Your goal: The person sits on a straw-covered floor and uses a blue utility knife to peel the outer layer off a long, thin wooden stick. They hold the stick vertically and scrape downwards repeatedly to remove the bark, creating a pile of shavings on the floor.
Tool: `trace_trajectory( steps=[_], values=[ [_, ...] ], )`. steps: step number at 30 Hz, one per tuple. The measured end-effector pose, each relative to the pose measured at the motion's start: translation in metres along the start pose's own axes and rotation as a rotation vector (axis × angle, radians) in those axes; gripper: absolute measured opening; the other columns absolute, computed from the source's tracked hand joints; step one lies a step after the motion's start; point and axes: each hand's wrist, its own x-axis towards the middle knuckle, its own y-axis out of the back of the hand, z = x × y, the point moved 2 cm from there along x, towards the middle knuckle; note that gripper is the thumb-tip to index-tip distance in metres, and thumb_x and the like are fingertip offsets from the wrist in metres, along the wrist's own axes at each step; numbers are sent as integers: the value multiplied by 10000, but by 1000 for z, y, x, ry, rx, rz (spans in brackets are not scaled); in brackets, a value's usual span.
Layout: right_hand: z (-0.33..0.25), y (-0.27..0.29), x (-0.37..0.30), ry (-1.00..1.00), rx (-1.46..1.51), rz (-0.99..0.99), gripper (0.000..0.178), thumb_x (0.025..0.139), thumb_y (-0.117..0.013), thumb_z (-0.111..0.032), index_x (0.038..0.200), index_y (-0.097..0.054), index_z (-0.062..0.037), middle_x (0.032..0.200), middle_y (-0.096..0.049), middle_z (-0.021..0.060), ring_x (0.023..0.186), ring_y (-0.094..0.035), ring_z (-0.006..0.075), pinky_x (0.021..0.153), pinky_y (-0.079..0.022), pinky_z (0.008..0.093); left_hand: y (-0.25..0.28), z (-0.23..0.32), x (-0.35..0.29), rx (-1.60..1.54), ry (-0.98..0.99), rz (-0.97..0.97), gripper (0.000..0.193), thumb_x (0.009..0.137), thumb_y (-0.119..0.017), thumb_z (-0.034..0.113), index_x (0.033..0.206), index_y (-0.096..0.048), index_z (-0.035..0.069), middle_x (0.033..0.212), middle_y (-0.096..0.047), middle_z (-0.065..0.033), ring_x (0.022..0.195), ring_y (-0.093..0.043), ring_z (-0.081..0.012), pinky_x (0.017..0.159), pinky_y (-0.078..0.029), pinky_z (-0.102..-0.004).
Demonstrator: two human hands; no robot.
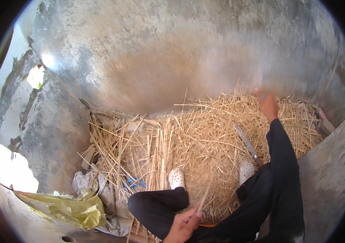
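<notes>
Head view shows your left hand (183, 224) low in the picture, closed around a thin bundle of straw stalks (205, 194) that rises from your fingers toward the heap, pinched near its lower end so the length stands free. Your right hand (266, 102) is stretched far out in a dark sleeve to the back of the straw pile (213, 133); it is blurred, and you cannot tell whether it is spread or gripping anything, though it lies right at the loose top of the straw where stalks are easiest to pull. A long knife (247, 143) with a pale blade lies flat on the straw between your right arm and your feet, handle toward you, near enough to your right hand to be taken up. Your feet, in white clogs (176, 178), rest on the front slope of the pile, knees bent, which brings your legs against the heap. To the left of the fine straw, coarser split stalks (119, 150) lie scattered, with a small blue object (134, 182) among them. Farther left are crumpled white sacks (99, 190) and a yellowish plastic bag (71, 208) on the floor. Grey stained concrete walls (172, 52) curve round the corner that holds the straw.
</notes>
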Motion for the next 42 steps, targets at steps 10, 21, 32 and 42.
trace_trajectory(
  steps=[10,21,32,42],
  values=[
    [-204,133,-168,900,406,-572,692,777,-505,-744,508,-612,-115,392,-462,59,353,-496,223,370,-368,336,16,20,22,-617,-70,-45,434,988,-410,103,1406,-359,-1,552,-340,36,426,-317,-53,475,-324,-208],
    [-211,118,-162,853,434,-515,682,761,-525,-750,481,-575,-130,384,-457,33,332,-483,193,359,-371,346,16,22,18,-594,-98,7,426,985,-419,108,1401,-380,19,553,-330,34,414,-290,-48,470,-295,-211],
    [-205,94,-143,704,317,-633,798,734,-405,-841,555,-642,-100,458,-543,88,407,-565,225,383,-406,369,17,27,20,-468,-114,72,431,966,-447,101,1379,-392,-10,531,-333,35,385,-280,-48,454,-288,-214],
    [-200,90,-127,685,421,-522,723,746,-496,-784,490,-596,-115,388,-476,44,343,-504,209,351,-381,342,12,28,21,-412,-113,74,441,966,-448,100,1386,-379,-17,520,-318,42,378,-270,-45,438,-273,-213]
  ],
)
